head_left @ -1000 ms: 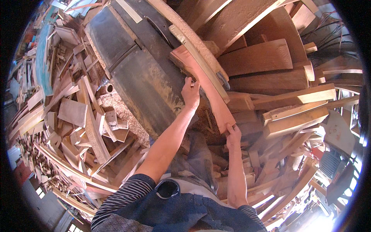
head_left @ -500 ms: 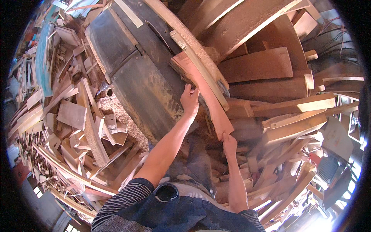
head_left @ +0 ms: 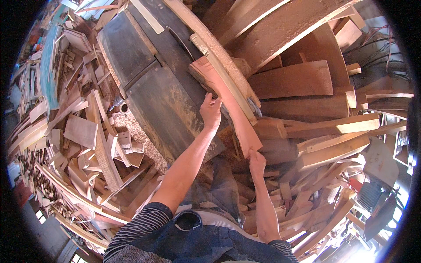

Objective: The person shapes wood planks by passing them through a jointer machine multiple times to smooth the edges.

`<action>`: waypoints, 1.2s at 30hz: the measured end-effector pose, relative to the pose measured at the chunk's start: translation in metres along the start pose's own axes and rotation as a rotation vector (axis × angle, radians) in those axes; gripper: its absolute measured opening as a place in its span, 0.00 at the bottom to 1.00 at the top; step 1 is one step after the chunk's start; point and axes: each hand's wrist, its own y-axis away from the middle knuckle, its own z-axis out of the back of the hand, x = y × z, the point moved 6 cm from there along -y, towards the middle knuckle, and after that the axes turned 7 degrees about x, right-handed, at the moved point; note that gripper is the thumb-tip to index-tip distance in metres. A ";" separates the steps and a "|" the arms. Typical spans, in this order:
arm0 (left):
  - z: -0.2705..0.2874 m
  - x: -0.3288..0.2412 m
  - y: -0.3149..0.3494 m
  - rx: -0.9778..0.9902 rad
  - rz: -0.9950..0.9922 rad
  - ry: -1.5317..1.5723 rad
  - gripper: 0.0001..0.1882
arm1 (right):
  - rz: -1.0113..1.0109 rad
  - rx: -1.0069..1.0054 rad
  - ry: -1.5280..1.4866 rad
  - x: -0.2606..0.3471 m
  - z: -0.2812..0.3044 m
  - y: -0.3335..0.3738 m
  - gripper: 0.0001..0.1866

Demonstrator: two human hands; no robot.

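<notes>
Nearest, at the bottom of the frame, a dark blue garment (head_left: 193, 241) and a striped sleeve (head_left: 142, 223) lie below the two forearms. The right hand (head_left: 257, 163), right of centre, has thumb and fingers closed on the near end of a pinkish board (head_left: 234, 107). The board runs from there toward upper centre, alongside a pale wooden strip (head_left: 224, 79). The left hand (head_left: 211, 111), near centre, has fingers curled toward the thumb at the board's left edge; whether it grips or only presses cannot be told. The work appears under way: the board is in one piece, its far part over the dark tabletop (head_left: 169, 98), its left edge curved; how much remains cannot be judged. The near end seems to overhang the tabletop's edge. The broad dark surface left of the left hand offers most room for moving; to the right, the strip and a sawdust-covered rail (head_left: 219, 48) bound the board. Farther out, stacked planks (head_left: 289, 79) crowd the right, and offcuts (head_left: 81, 129) and shavings (head_left: 131, 127) the left.
</notes>
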 end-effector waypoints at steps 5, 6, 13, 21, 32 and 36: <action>0.004 -0.009 -0.009 0.019 -0.026 0.041 0.15 | 0.002 0.006 0.081 -0.003 -0.004 -0.010 0.23; 0.004 -0.007 -0.009 0.011 -0.018 0.083 0.15 | 0.013 -0.001 0.050 -0.002 -0.005 -0.010 0.23; 0.005 -0.010 -0.013 0.007 -0.007 0.127 0.12 | 0.016 -0.016 0.082 -0.009 -0.011 -0.017 0.25; 0.006 -0.003 -0.020 -0.009 -0.065 -0.023 0.13 | -0.072 0.052 0.122 -0.007 -0.008 -0.019 0.28; 0.005 -0.003 -0.024 0.126 -0.115 0.067 0.08 | -0.019 0.010 0.080 -0.013 -0.010 -0.018 0.26; 0.002 -0.010 -0.024 0.112 -0.133 0.083 0.07 | -0.003 0.032 0.089 -0.012 -0.007 -0.020 0.25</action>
